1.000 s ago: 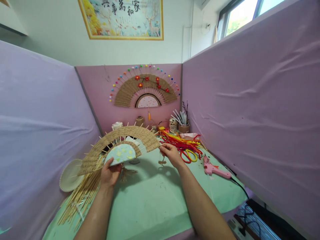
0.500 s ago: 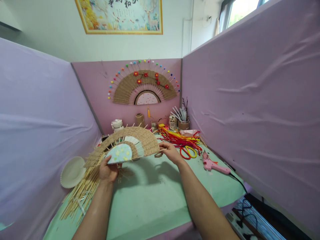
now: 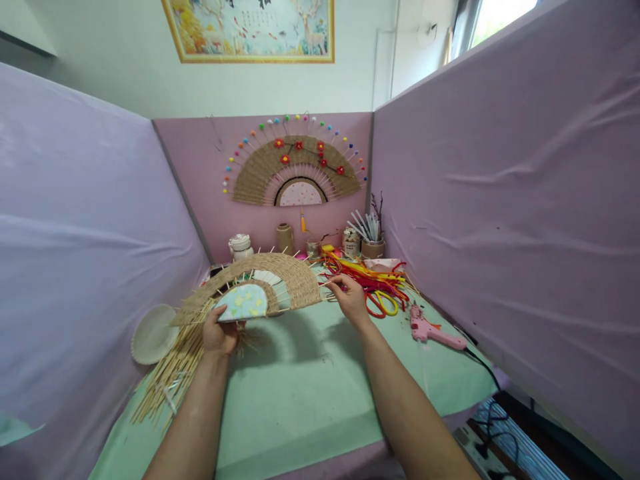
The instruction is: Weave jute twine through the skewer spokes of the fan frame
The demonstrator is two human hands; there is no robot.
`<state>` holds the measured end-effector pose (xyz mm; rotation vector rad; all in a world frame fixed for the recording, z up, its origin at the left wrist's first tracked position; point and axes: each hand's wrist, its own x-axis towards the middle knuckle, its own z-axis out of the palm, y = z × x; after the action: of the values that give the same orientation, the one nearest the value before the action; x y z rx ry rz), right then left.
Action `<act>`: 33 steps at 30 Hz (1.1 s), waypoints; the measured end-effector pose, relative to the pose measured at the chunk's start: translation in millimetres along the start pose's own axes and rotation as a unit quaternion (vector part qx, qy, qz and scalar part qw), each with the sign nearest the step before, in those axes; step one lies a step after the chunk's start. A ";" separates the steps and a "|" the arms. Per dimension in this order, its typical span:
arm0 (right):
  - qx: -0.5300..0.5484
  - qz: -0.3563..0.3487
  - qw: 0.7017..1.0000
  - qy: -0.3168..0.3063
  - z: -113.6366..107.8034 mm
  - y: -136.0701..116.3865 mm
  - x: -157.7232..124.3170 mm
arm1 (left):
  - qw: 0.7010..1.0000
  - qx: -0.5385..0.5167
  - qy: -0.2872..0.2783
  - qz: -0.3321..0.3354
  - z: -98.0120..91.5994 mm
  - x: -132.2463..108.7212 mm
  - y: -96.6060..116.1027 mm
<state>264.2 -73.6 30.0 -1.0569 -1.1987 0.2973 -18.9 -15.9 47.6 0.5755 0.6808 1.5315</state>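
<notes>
Weaving, apparently, you are clamping the woven fan in your left grip; its right end is sitting beside your right grip, which is pinching a stick or strand. The next pass is probably calling for even tension.

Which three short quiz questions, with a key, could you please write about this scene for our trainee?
1. True or false: the left hand holds the woven fan by its light-blue half-circle.
2. Which lies on the right side of the green tablecloth?
a) white dish
b) pink glue gun
c) bundle of sticks
3. Fill in: the decorated fan on the pink back panel carries ____ flowers (one colour).

Key: 1 true; 2 b; 3 red.
</notes>
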 end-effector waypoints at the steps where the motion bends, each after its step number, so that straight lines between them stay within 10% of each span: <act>1: -0.005 0.001 1.000 0.005 0.1 -0.5 -0.3 | 1.000 0.001 0.004 0.001 -1.0 0.8 0.5; 33: -0.219 -0.113 0.965 -0.090 -21.8 17.0 7.2 | 0.999 0.027 -0.002 -0.033 -21.2 21.5 -2.6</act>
<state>291.3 -70.8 21.4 -1.2747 -1.5814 -0.0577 -33.8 3.9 30.1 0.5906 0.7323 1.4531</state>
